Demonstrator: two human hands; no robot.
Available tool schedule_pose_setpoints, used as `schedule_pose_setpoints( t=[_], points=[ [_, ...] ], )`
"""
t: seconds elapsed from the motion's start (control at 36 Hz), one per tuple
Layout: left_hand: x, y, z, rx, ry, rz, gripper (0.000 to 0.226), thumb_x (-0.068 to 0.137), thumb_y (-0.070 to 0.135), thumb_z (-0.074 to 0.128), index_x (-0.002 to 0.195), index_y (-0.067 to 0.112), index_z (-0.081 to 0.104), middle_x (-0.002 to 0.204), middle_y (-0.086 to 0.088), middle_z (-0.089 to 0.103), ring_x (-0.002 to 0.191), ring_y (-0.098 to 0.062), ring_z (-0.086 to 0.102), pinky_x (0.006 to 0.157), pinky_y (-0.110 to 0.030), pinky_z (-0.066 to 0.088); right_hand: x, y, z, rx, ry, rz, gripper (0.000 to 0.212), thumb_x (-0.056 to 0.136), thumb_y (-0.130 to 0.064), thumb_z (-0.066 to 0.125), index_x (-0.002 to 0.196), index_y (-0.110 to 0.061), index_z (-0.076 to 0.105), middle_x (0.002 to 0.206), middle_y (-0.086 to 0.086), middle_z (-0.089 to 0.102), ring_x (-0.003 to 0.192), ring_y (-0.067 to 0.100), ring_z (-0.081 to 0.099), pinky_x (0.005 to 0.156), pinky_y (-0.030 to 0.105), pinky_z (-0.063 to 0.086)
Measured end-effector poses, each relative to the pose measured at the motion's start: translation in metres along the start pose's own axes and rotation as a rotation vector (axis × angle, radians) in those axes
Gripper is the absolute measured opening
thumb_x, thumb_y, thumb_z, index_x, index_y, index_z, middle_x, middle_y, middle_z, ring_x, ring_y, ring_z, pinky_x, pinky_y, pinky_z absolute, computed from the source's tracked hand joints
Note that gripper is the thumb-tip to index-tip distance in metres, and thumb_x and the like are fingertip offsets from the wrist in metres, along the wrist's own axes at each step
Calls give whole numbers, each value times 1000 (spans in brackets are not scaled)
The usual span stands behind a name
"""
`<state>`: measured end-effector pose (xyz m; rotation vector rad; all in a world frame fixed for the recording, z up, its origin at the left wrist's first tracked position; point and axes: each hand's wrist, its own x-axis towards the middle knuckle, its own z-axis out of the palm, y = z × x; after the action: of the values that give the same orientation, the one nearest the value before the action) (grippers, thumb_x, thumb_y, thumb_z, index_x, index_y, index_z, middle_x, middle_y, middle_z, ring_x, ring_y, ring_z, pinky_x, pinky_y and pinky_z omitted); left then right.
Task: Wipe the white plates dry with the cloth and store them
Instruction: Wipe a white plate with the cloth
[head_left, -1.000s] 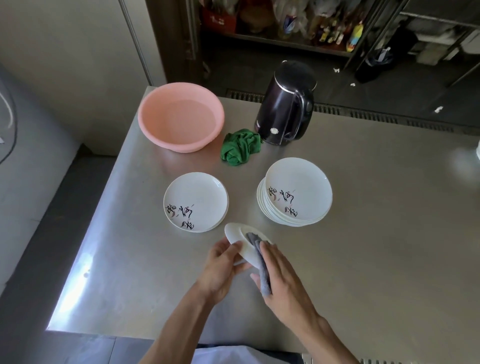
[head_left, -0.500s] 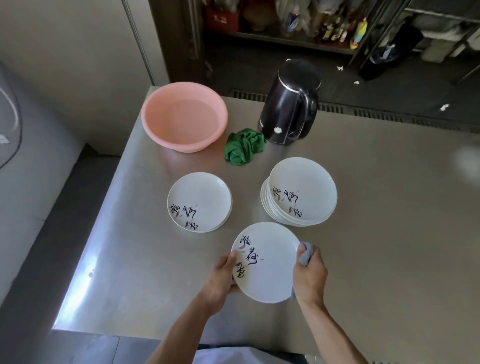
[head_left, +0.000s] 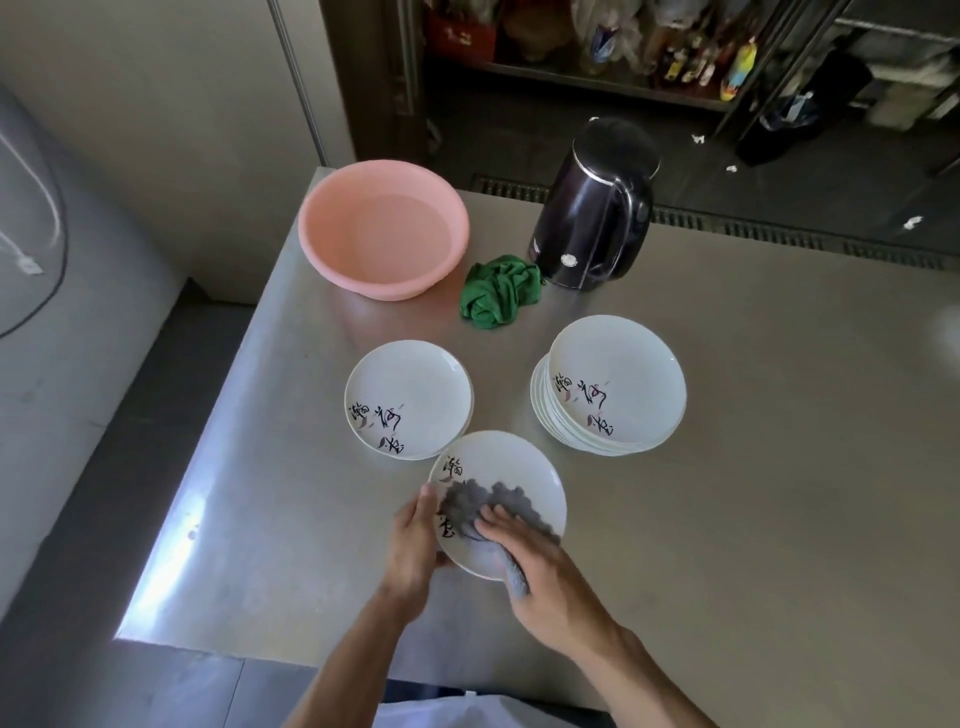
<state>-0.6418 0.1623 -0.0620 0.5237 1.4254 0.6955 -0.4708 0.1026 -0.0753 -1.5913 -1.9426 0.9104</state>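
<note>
A white plate with black brush lettering is held face up just above the steel table, near its front edge. My left hand grips its left rim, thumb on top. My right hand presses a grey cloth onto the plate's face, and the cloth's tail trails under the palm. Another single white plate lies flat just behind, to the left. A stack of several white plates stands to the right of it.
A pink basin sits at the table's back left corner. A crumpled green cloth lies beside a black electric kettle. The table's left edge drops to the floor. Shelves with bottles stand beyond.
The plate was turned from on edge to face up. My right hand came from the plate's right rim onto its face, spreading the grey cloth over it.
</note>
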Motion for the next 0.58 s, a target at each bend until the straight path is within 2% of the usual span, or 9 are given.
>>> schedule_pose_setpoints(
  t=[0.08, 0.17, 0.19, 0.25, 0.33, 0.39, 0.44, 0.5, 0.58],
  points=[
    [-2, 7, -4, 17, 17, 69, 42, 111, 39, 36, 106, 20, 74, 98, -4, 80, 85, -18, 77, 57, -34, 60, 5, 10, -8, -133, 31, 68, 50, 96, -5, 56, 145, -15, 51, 156, -4, 39, 147, 10, 31, 119, 28, 31],
    [-4, 9, 1, 60, -27, 74, 42, 111, 38, 35, 109, 19, 72, 99, -4, 80, 87, -19, 77, 61, -38, 62, 26, 6, -2, -165, 36, 256, 58, 100, -5, 46, 155, -13, 30, 162, -3, 6, 154, 16, 9, 123, 23, 11],
    [-4, 8, 4, 63, -44, 64, 42, 112, 38, 35, 110, 18, 72, 99, -5, 80, 88, -21, 77, 63, -41, 63, 35, 1, 1, -179, 54, 283, 58, 101, -7, 44, 156, -13, 26, 163, -2, 2, 154, 17, 3, 123, 22, 3],
    [-6, 4, 10, 41, -61, 45, 44, 112, 37, 34, 113, 16, 72, 100, -9, 79, 93, -27, 77, 71, -48, 64, 46, -11, 4, -154, 93, 240, 59, 100, -8, 44, 157, -15, 27, 165, 0, 8, 153, 14, -2, 122, 23, -3],
    [-6, -1, 11, -34, -11, 43, 46, 111, 39, 36, 111, 17, 76, 102, -13, 78, 97, -32, 75, 71, -48, 62, 48, -27, 5, -66, -33, 6, 66, 92, -1, 54, 153, -19, 37, 161, -11, 19, 151, 2, 5, 124, 23, 4],
    [-3, 1, 4, -98, 23, 65, 47, 112, 40, 35, 110, 19, 77, 107, -14, 78, 101, -32, 75, 73, -45, 61, 41, -28, 1, -59, -93, -66, 58, 91, -4, 53, 148, -18, 46, 158, -9, 33, 150, 2, 19, 124, 24, 11],
    [3, 5, -3, -170, 102, 95, 47, 112, 39, 34, 113, 14, 74, 107, -16, 77, 100, -34, 75, 73, -45, 62, 34, -22, -4, -105, 13, -97, 40, 96, -14, 50, 135, -17, 60, 147, -7, 52, 141, 7, 41, 121, 26, 25],
    [8, 11, -10, -215, 195, 136, 43, 112, 37, 36, 115, 12, 70, 105, -13, 78, 99, -32, 75, 69, -44, 63, 26, -12, -7, -124, 157, -58, 33, 97, -10, 55, 127, -16, 66, 137, -6, 61, 133, 8, 52, 116, 24, 33],
    [10, 18, -15, -259, 235, 185, 38, 111, 38, 36, 119, 20, 69, 107, -2, 78, 101, -23, 74, 67, -40, 63, 16, -2, -11, 29, 302, 184, 37, 97, -1, 55, 127, -20, 64, 134, -14, 62, 128, 2, 55, 106, 26, 46]
  ],
)
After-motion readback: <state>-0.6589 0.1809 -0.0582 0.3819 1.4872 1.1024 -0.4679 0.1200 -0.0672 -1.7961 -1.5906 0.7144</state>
